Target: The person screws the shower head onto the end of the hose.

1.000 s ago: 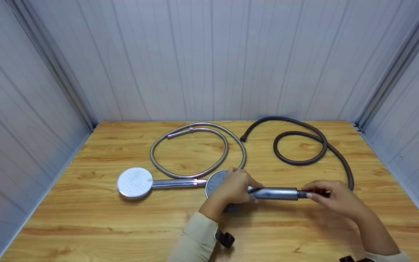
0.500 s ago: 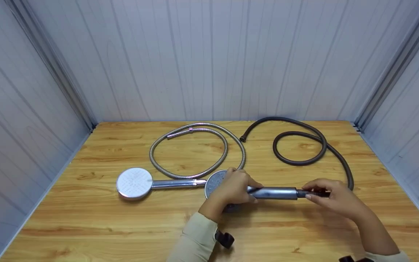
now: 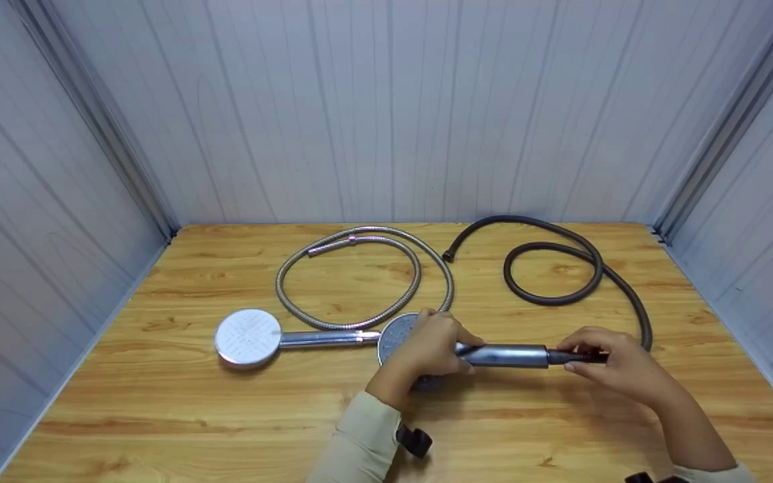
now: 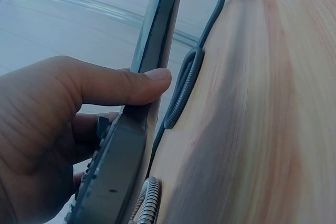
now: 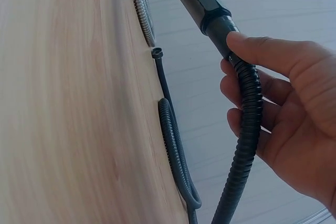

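In the head view my left hand (image 3: 432, 343) grips a dark grey shower head (image 3: 510, 356) where its handle meets the round face, which the hand partly covers. The left wrist view has the thumb lying across the handle. My right hand (image 3: 618, 362) pinches the end fitting of a black shower hose (image 5: 247, 114) between thumb and fingers. That fitting (image 5: 220, 30) meets the bottom end of the handle, in line with it. Whether the thread is fully engaged cannot be seen. The hose bends down from the right hand and loops on the table behind.
On the left lies a chrome shower head (image 3: 249, 337) with a white face, its handle pointing right. A silver metal hose (image 3: 281, 282) is coiled behind it. All rest on a wooden table (image 3: 225, 422) with pale panel walls (image 3: 359, 114) at the back and sides.
The right hand's fingers have shifted slightly about the hose fitting at the handle's end. The left hand and the shower head stay almost still.
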The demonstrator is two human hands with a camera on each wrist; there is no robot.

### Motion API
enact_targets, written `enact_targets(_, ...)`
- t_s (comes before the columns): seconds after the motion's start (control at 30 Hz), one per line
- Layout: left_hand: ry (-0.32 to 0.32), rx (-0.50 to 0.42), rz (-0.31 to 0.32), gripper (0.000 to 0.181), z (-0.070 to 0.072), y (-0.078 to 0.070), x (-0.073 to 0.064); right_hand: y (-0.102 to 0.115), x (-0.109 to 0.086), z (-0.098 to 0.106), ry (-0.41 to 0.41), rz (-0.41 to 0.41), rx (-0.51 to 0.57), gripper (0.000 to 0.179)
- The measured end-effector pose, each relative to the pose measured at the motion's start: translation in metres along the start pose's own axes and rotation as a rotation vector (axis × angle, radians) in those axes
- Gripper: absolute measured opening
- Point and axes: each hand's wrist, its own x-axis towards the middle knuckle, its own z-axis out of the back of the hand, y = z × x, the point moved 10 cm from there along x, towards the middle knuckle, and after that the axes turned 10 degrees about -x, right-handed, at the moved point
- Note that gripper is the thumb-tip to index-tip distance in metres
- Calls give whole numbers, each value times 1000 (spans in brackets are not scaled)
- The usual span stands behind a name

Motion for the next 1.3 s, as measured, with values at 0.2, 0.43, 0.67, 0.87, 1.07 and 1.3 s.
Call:
enact_targets(0.2, 8, -10, 12, 43, 0, 0, 0, -1, 0, 0, 8, -14, 2, 21)
enact_targets(0.43, 8, -8, 6, 42, 1, -1, 0, -2, -1, -1, 13, -7, 22, 21)
enact_targets(0.67, 6, -10, -1, 41, 1, -2, 0, -3, -1, -1, 19, 5, 36, 21)
enact_targets(0.87, 9, -10, -4, 42, 2, -3, -1, -2, -1, -1, 30, 1, 45, 21)
enact_targets(1.07, 9, -10, -2, 42, 2, -3, 0, -3, -1, -2, 40, -11, 55, 20)
enact_targets(1.3, 5, -10, -1, 41, 1, -2, 0, -2, -1, -2, 36, -9, 24, 20)
